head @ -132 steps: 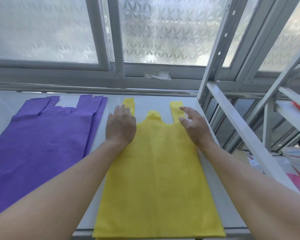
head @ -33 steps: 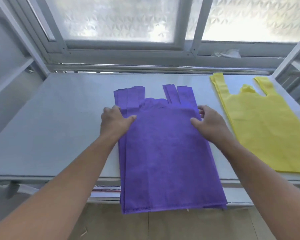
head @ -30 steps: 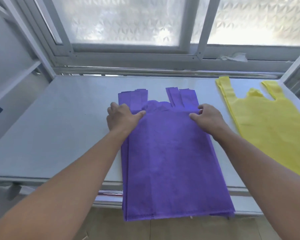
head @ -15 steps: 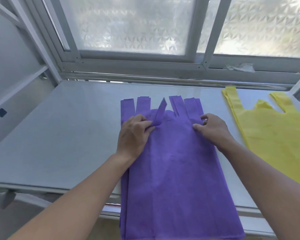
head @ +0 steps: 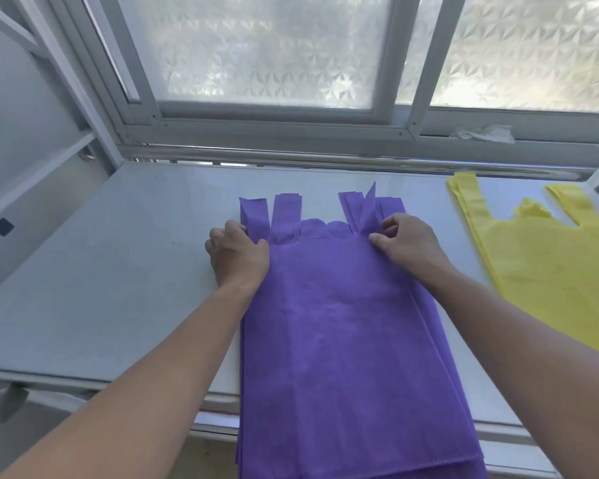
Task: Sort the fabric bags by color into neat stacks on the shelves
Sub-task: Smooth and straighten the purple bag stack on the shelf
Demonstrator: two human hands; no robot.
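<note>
- The fingers [head: 382, 233] of the right hand [head: 407, 247] are curled, and one handle strip [head: 369, 209] is pinched at its base between them and the thumb; the strip is lifted to a point above the handles beside it.
- The fingers [head: 222, 236] of the left hand [head: 237, 257] are curled against the left side of the purple bags [head: 343, 340], just below the left handles, with the thumb laid on the top layer; the edge of the pile is gripped there.
- Both forearms are stretched out from the near side, one along each long side of the pile.
- The purple bags are stacked flat near the middle of the shelf [head: 118, 288], handles turned toward the back edge; the layers are slightly fanned on the right side, and the bottom end of the pile hangs over the front edge.
- The yellow bags [head: 550, 281] are laid flat at the right end of the shelf, handles also toward the back edge, apart from the purple pile with a bare strip of shelf between them.
- A frosted, patterned window [head: 263, 50] is seen behind the back edge.
- A crumpled scrap of clear plastic [head: 484, 133] is left on the window frame, above the yellow bags.
</note>
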